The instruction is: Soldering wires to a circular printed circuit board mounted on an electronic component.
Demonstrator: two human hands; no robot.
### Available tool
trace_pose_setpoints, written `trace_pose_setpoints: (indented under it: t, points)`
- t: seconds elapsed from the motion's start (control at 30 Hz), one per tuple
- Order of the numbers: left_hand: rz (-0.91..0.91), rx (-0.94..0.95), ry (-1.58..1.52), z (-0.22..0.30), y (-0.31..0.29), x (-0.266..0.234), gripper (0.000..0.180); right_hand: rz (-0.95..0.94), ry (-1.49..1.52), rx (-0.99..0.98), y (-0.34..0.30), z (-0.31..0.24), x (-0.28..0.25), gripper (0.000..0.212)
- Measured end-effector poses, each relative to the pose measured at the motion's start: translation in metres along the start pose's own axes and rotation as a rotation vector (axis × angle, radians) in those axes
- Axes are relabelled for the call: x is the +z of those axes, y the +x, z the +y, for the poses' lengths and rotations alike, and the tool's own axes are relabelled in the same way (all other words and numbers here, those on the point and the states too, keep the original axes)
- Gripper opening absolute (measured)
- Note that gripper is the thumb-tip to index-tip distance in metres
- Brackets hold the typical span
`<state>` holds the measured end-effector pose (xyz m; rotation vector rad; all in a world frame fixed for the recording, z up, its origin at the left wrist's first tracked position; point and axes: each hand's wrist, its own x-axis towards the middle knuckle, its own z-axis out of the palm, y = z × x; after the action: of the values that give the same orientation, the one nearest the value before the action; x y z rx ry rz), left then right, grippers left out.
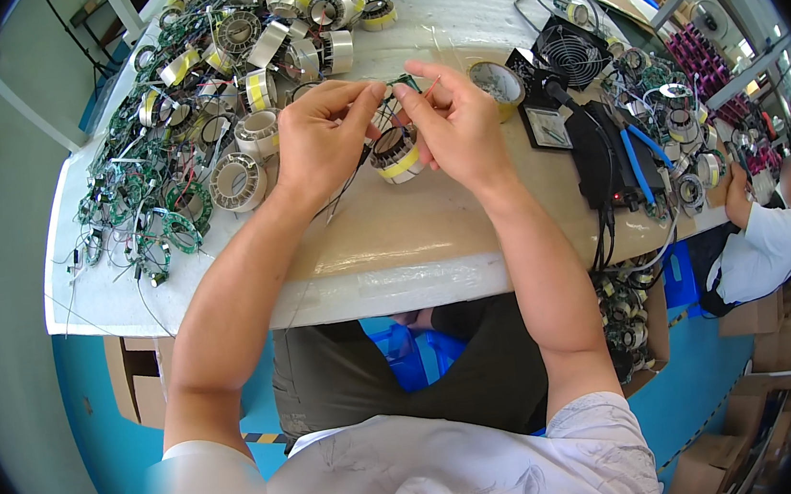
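Observation:
In front of me, between my hands, is a ring-shaped motor stator (397, 157) with copper windings and a yellow tape band. Dark wires rise from it to a small green circuit board (406, 83). My left hand (324, 137) is closed, its thumb and forefinger pinching by the wires. My right hand (462, 132) curls in from the other side, with the thumb at the board and the lower fingers against the stator's side. A thin reddish wire sticks up by its forefinger. The exact grip at the fingertips is partly hidden.
Stators (238, 181) and tangled green circuit boards (147, 220) are heaped at the left and back. A tape roll (497, 85), a black fan (572, 50), a black box (609, 152) and blue-handled pliers (638, 168) lie to the right. Beyond them sits another person (766, 242).

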<state>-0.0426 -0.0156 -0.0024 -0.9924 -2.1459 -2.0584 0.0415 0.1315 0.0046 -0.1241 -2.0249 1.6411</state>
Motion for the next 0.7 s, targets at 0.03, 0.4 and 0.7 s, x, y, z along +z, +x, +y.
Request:
trace_pose_setpoints:
  t: [0.03,0.4,0.7]
  points:
    - [-0.011,0.023,-0.004,0.0002,0.0,0.0006,0.017,-0.011,-0.023,0.0,0.0005,0.0004,-0.0009,0.034]
    - [-0.04,0.099,0.065,-0.0002,0.0007,-0.002,0.016,-0.035,0.007,0.064,0.0019,-0.003,-0.0045,0.033]
    - [-0.048,0.141,0.111,-0.0014,0.0,-0.0031,0.016,-0.03,-0.034,0.065,0.0006,-0.0063,-0.0042,0.033]
